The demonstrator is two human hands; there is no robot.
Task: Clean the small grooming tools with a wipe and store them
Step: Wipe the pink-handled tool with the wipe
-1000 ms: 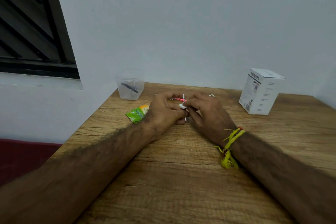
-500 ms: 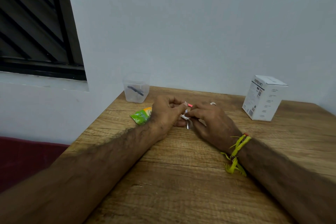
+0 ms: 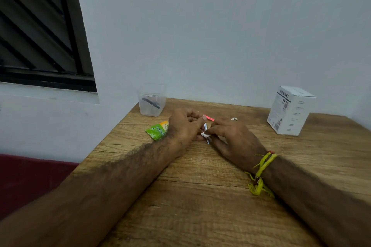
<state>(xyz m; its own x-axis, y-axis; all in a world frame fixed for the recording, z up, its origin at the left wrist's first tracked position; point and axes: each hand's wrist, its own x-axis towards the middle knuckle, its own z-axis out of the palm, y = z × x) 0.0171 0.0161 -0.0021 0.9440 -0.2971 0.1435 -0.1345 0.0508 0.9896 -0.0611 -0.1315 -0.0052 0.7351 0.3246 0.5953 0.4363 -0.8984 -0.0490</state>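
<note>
My left hand (image 3: 185, 126) pinches the top of a thin metal grooming tool (image 3: 206, 133) that points down toward the table. Against the tool's middle, my right hand (image 3: 232, 139) pinches a small folded white wipe (image 3: 205, 134). A red-pink tool (image 3: 209, 118) lies on the table just behind the hands. At the back left stands a clear plastic container (image 3: 152, 100) with a dark tool (image 3: 151, 103) lying inside it. A small metal piece (image 3: 234, 119) shows behind my right hand.
A torn green and orange wipe sachet (image 3: 157, 130) lies left of my left hand. A white carton (image 3: 289, 110) stands at the back right of the wooden table (image 3: 200, 196). The wall runs along the table's far edge, and a window is at upper left.
The view has dropped a little. The wipe has moved down along the metal tool, and more of the red-pink tool now shows behind the hands.
</note>
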